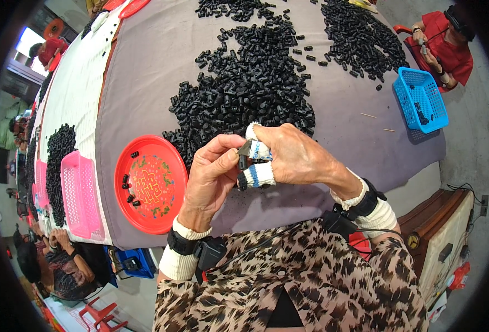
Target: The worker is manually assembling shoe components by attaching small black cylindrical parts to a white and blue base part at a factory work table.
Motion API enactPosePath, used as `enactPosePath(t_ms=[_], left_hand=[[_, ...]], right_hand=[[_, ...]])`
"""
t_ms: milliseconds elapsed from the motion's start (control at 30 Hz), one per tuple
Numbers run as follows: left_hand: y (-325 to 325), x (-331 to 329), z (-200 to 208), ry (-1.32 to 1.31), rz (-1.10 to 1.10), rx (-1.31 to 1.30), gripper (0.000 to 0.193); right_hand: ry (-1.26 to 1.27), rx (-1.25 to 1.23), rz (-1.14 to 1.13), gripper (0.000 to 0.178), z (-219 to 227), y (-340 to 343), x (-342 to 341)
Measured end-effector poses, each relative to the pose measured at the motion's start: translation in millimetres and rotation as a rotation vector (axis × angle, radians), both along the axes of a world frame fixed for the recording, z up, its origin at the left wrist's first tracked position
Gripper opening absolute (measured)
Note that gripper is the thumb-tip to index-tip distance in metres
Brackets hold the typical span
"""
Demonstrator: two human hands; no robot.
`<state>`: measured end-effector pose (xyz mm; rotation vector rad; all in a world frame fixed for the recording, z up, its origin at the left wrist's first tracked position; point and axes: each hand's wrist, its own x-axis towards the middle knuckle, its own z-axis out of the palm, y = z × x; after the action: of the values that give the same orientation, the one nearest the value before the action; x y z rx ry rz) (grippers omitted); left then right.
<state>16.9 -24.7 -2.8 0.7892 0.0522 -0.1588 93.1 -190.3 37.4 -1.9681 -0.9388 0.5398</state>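
My left hand [207, 172] is closed, thumb and forefinger pinching a small black cylindrical part [242, 162]. Close against it, my right hand [304, 155] is closed too, with white knitted covers on its fingers, some striped blue. A flat, dark grey piece with a pointed edge [245, 148] sticks out from the right fingertips over the black part; its kind is not clear. Both hands meet above the near edge of a large pile of black cylindrical parts [250, 83]. To the left lies a red round tray [124, 193] with several such parts on it.
A grey cloth [145, 72] covers the table. At the right edge stands a blue basket [402, 102] with a few parts; pink baskets [81, 205] stand left. Another pile [360, 39] lies far right, near a person in red [454, 50]. Two thin sticks [369, 115] lie on the cloth.
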Motion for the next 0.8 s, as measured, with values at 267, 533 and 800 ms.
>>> enactPosePath(t_ms=[267,533,800], left_hand=[[0,-3,4,0.000,0.021,0.064,0.020],[-1,-6,9,-0.024,0.082,0.148,0.020],[-2,-5,12,0.002,0.081,0.117,0.018]], right_hand=[[0.015,0.014,0.022,0.038,4,1,-1],[0.012,0.004,0.042,0.035,3,2,-3],[-0.018,0.075,0.019,0.036,3,0,-5]])
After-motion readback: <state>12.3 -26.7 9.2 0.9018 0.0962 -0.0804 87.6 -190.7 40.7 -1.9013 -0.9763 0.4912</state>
